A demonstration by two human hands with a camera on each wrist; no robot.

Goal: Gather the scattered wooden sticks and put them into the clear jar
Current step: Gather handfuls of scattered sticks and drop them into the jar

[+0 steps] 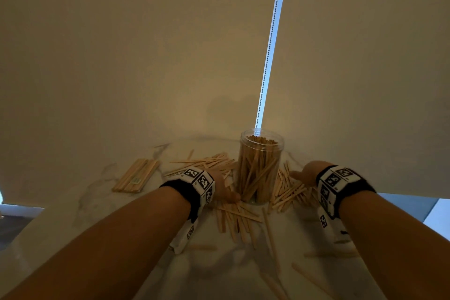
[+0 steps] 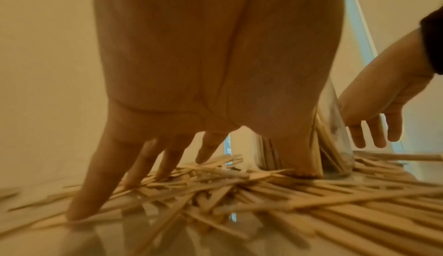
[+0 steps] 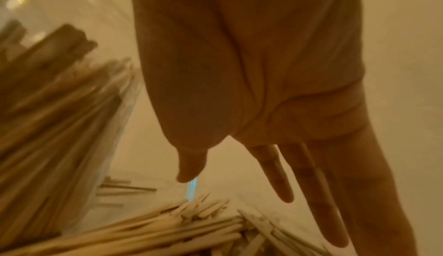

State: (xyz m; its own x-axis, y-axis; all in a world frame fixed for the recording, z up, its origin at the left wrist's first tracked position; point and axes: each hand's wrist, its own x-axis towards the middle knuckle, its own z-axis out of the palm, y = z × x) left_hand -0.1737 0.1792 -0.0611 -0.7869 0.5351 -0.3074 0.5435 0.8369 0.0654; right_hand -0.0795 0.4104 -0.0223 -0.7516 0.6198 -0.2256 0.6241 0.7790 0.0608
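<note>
Nearest to us, loose wooden sticks [image 1: 239,217] lie scattered on the pale marbled table [image 1: 102,204], some blurred at the lower edge of the head view. Just beyond them our left hand [image 1: 222,189] reaches down beside the clear jar [image 1: 259,165]; from the left wrist view its fingers [image 2: 91,184] are spread and straight, fingertips pressing onto the pile of sticks, the thumb down against the jar's base. They grip nothing.

Our right hand [image 1: 306,173] hangs on the other side of the jar, above another heap of sticks [image 1: 289,192]. Its fingers [image 3: 275,173] are extended and relaxed, holding nothing and, as far as we can tell, not touching the sticks below.

The jar stands upright between our hands, lid off, already packed with sticks that lean inside it nearly to the rim. More sticks fan out behind the left hand [image 1: 207,161]. Farther left, well apart from the jar, a tidy flat bundle of sticks [image 1: 136,175] lies on the table. Behind everything hangs a pale blind [image 1: 146,56] with a beaded cord [image 1: 270,39].
</note>
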